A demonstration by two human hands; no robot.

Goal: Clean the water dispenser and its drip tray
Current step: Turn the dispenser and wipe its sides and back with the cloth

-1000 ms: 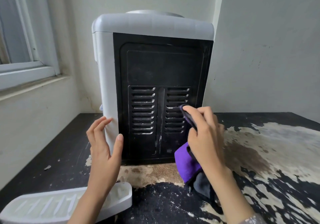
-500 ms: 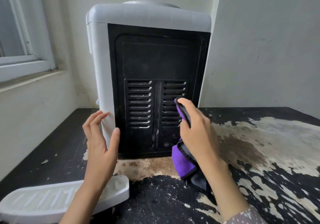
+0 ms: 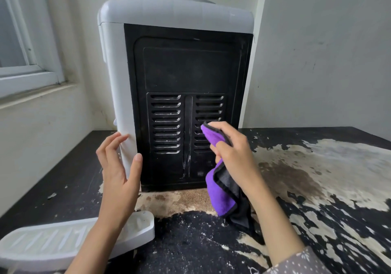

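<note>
I am seeing soft daylight coming from the window [image 3: 25, 47] at far left, casting faint shadows, while wide-angle distortion is bending the edges and focus is holding sharp.

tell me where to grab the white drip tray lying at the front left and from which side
Judging by its pose, take the drip tray by its rounded right end, near the table edge, coming from above and the right. It lies flat and long with a shallow raised rim, so fingers can pinch over that rim. The left hand and forearm cross above its middle, so that stretch is blocked for now.
</note>
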